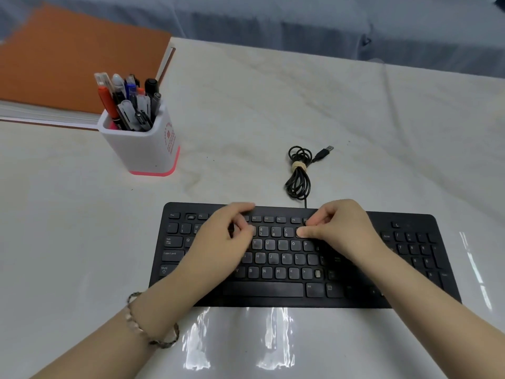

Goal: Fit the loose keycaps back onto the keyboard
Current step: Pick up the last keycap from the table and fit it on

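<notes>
The left hand (pixel 225 237) and right hand (pixel 340 231) touch the keyboard (pixel 262 290).

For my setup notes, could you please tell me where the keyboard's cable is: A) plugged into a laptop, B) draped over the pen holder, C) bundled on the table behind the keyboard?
C: the cable lies coiled and tied on the table just beyond the keyboard, its USB plug free.

The keyboard (pixel 273 289) lies nearest, its cable (pixel 298 173) just behind, the pen holder (pixel 142 151) behind-left, apparently touching a folder (pixel 62 58) beyond.
</notes>
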The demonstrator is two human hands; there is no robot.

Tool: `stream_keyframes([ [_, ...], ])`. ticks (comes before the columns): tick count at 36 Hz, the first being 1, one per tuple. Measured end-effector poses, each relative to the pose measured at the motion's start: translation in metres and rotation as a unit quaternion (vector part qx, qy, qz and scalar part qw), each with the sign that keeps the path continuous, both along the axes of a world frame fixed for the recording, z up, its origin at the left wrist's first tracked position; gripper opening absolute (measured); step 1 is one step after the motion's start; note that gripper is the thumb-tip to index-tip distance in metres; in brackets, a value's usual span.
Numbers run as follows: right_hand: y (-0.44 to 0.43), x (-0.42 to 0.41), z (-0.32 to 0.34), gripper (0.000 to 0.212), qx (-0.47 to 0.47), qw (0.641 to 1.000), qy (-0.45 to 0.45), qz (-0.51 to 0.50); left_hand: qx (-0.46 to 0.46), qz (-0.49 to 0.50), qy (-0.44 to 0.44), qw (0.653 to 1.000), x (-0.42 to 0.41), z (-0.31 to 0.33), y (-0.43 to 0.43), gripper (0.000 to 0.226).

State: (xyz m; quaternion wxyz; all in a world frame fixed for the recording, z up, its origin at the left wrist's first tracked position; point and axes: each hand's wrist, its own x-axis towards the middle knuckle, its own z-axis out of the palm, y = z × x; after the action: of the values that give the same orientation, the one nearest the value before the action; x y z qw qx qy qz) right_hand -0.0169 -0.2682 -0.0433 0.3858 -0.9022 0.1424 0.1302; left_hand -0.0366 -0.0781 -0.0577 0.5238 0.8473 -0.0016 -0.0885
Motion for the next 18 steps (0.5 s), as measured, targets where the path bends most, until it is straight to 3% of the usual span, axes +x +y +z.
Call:
stream_keyframes([
  [1, 0.000, -0.005, -0.002, 0.020, 0.001, 1.000, -0.024, 0.005, -0.103, 0.043, 0.066, 0.992, 0.001, 0.005, 0.000, 0.030],
  [2, 0.002, -0.011, -0.004, 0.020, 0.005, 0.999, -0.047, 0.009, -0.226, 0.081, 0.142, 0.960, 0.002, 0.011, 0.001, 0.032],
  [4, 0.007, -0.022, -0.007, 0.017, 0.030, 0.996, -0.088, 0.014, -0.453, 0.120, 0.264, 0.843, 0.001, 0.022, 0.002, 0.028],
  [6, 0.015, -0.033, -0.003, 0.012, 0.082, 0.989, -0.125, 0.011, -0.566, 0.132, 0.315, 0.750, -0.001, 0.031, 0.006, 0.029],
  [7, 0.019, -0.038, 0.001, 0.012, 0.112, 0.983, -0.144, 0.010, -0.591, 0.134, 0.327, 0.725, -0.002, 0.033, 0.007, 0.032],
  [12, 0.031, -0.050, 0.024, 0.017, 0.183, 0.958, -0.209, 0.065, -0.614, 0.120, 0.353, 0.696, -0.007, 0.039, 0.007, 0.047],
  [15, 0.039, -0.051, 0.027, 0.017, 0.128, 0.951, -0.242, 0.146, -0.619, 0.107, 0.353, 0.694, -0.010, 0.041, 0.003, 0.050],
  [18, 0.044, -0.051, 0.023, 0.030, 0.082, 0.945, -0.249, 0.195, -0.598, 0.086, 0.348, 0.717, -0.012, 0.044, -0.003, 0.045],
])
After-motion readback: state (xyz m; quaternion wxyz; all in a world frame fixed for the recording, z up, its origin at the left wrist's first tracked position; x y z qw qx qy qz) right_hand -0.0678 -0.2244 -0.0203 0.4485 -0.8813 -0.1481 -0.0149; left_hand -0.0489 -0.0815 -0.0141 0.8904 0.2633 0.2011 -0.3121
